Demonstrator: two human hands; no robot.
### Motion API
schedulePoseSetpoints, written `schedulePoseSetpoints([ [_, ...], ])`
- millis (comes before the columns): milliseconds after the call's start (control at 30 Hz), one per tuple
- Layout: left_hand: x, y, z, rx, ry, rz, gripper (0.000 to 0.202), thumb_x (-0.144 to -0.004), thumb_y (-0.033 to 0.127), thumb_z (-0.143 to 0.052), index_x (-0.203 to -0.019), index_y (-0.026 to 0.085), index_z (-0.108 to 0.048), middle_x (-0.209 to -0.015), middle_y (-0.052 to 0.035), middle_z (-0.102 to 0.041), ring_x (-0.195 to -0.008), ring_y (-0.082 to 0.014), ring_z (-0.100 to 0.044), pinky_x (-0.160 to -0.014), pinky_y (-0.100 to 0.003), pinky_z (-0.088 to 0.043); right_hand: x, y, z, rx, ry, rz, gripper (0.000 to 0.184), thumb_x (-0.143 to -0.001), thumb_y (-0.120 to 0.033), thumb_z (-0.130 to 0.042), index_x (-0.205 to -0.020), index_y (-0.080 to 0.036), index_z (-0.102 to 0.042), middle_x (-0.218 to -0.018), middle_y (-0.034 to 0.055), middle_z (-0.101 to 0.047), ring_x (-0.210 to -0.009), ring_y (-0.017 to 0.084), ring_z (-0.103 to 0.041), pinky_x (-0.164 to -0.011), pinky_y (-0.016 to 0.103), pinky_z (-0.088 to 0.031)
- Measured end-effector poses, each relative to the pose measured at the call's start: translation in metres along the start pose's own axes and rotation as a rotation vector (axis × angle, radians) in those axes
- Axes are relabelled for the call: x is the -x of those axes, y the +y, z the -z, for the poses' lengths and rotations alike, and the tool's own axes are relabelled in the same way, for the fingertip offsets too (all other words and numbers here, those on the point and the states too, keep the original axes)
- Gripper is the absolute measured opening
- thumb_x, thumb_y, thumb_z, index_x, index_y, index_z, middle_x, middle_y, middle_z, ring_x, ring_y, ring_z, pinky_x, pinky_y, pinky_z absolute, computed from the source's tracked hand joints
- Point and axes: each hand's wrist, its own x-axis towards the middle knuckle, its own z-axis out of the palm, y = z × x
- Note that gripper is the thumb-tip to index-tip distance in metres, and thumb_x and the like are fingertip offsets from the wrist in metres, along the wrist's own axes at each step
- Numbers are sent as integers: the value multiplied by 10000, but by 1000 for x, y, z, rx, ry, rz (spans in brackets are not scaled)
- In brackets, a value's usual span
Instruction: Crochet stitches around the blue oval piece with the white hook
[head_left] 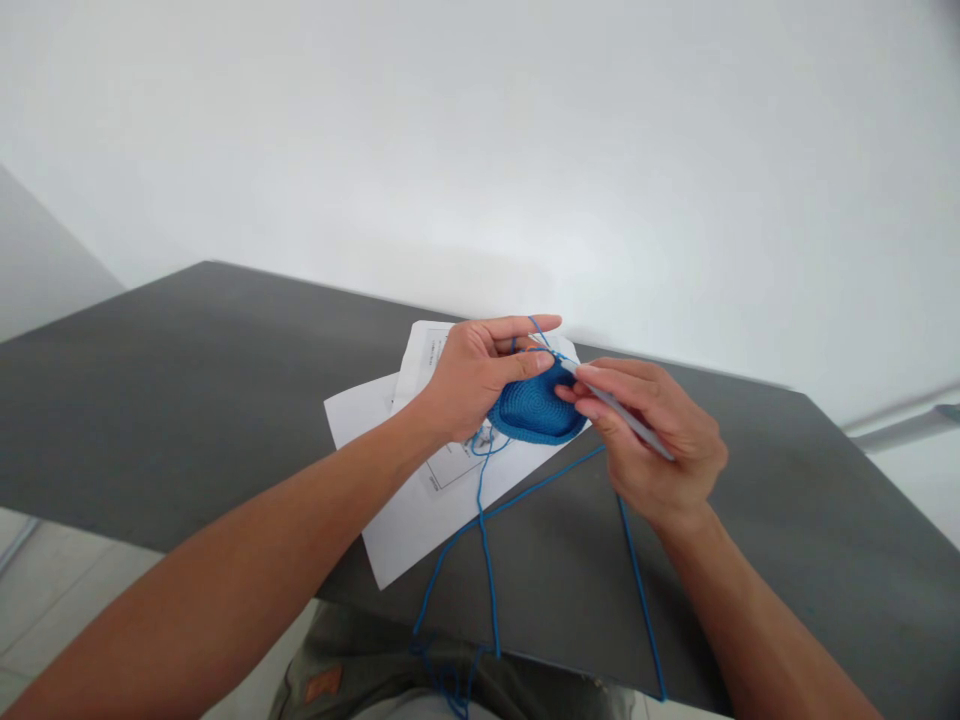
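Note:
My left hand (474, 375) pinches the upper edge of a round blue crochet piece (536, 412), thumb on top, with blue yarn looped over the raised forefinger. My right hand (651, 435) grips a silver crochet hook (619, 408) like a pen, its tip reaching the edge of the piece beside my left thumb. Strands of blue yarn (486, 545) trail from the work down over the table's near edge to my lap.
White printed sheets of paper (420, 505) lie under the work on a dark grey table (187, 380). A white wall rises behind the table. Pale floor tiles show at the lower left.

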Motion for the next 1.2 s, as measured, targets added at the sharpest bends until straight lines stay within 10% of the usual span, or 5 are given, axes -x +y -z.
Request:
schedulePoseSetpoints([
  [167,2,-3,-4,-221,101,-99,512,-692,186,-858,-1196,129,-787,-725,30,-705,-674,-107,-612,-665,-256,-494,6,2,-7,-13,110,-146,254,-910,-162,-752,-1138,-273,-778,-1057,56,-789,-888,222,-783,-761,397,-707],
  [333,3,-7,-9,-116,182,-50,505,-679,199,-873,-1173,138,-785,-788,8,-757,-714,-122,-662,-713,-268,-531,7,-8,-21,275,119,50,337,-923,-92,-708,-1213,-260,-743,-1065,87,-778,-942,224,-765,-823,380,-669],
  [800,1,12,1,131,-43,200,334,-667,169,-912,-989,155,-824,-941,-93,-833,-787,-192,-758,-727,-320,-612,5,-3,-9,370,19,303,530,-905,-89,-733,-1390,-287,-658,-1119,96,-779,-1002,253,-767,-883,408,-643],
  [1200,-6,20,14,-47,-40,220,322,-665,160,-917,-977,129,-839,-811,-79,-807,-722,-167,-728,-688,-281,-581,-2,1,6,4,7,-1,469,-876,-50,-764,-1240,-347,-757,-1074,30,-793,-859,191,-788,-753,365,-691],
])
